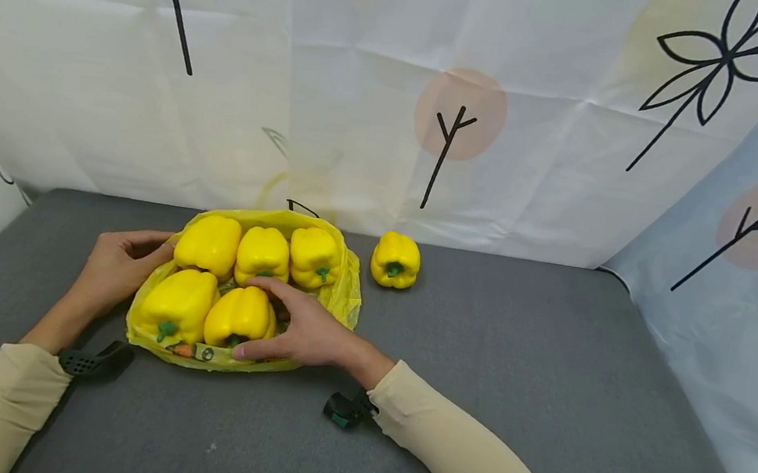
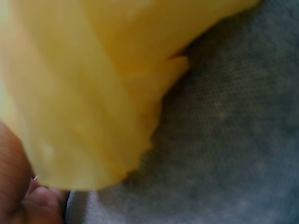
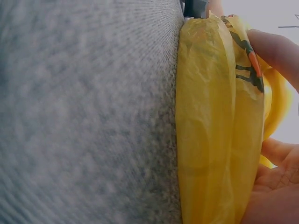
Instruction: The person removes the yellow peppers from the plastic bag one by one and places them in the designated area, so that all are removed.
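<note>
On the left of the surface [image 1: 509, 394], left hand [image 1: 112, 267]: at the bag's left rim, fingertips right by the back left pepper [image 1: 209, 245]. Can't tell if that grip is closed on the plastic; the left wrist view is mostly blurry yellow.
Yellow bag [image 1: 349, 296]: sitting mouth-up with five peppers inside, two in front, three behind. Looks thin and floppy, might tear, so I'd gather a good bunch of rim rather than pinch one spot.
Front right pepper [image 1: 240, 316]: in the bag. Probably light, firm and kinda slick; I'd hold it round the fat sides, skip the stubby stem, and go easy since it could bruise.
Right hand [image 1: 307, 330]: grip curled round that pepper, fingers on the far side, thumb on the near side by the bag's front rim.
Loose pepper [image 1: 394, 251]: outside the bag, near its right end. Would roll if nudged, I reckon, so cup both sides.
</note>
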{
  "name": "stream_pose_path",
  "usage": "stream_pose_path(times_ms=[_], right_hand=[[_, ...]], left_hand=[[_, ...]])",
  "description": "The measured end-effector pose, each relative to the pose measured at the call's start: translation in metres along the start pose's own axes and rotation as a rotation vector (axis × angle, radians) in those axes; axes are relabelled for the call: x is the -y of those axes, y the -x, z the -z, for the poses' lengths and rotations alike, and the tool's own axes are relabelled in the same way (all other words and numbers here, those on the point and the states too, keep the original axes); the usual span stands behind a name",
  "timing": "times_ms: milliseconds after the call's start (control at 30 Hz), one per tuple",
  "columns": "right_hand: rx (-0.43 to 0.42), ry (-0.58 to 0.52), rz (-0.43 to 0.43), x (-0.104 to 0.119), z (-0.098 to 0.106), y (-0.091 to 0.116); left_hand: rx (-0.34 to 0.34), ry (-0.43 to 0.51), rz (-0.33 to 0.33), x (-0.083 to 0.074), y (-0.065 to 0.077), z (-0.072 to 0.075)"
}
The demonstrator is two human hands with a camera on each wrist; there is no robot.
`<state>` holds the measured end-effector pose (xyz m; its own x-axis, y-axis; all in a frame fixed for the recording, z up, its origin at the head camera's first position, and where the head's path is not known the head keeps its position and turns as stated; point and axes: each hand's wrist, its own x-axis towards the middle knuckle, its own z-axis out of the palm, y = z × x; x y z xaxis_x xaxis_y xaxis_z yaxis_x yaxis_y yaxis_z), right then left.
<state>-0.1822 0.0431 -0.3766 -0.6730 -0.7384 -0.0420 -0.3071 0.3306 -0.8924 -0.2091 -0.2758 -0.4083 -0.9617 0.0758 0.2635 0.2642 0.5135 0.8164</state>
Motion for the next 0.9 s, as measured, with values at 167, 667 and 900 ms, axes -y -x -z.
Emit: stream_pose_path(times_ms=[167,667,900], right_hand=[[-0.009,-0.021,-0.002,0.000,0.000,0.000],[-0.088,0.011,0.076,0.008,0.004,0.001],[-0.117,0.013,0.074,0.014,0.005,0.004]], left_hand=[[-0.001,0.007,-0.006,0.001,0.000,0.001],[-0.005,0.011,-0.005,0.001,0.000,-0.002],[0.006,0.006,-0.015,0.002,0.000,-0.001]])
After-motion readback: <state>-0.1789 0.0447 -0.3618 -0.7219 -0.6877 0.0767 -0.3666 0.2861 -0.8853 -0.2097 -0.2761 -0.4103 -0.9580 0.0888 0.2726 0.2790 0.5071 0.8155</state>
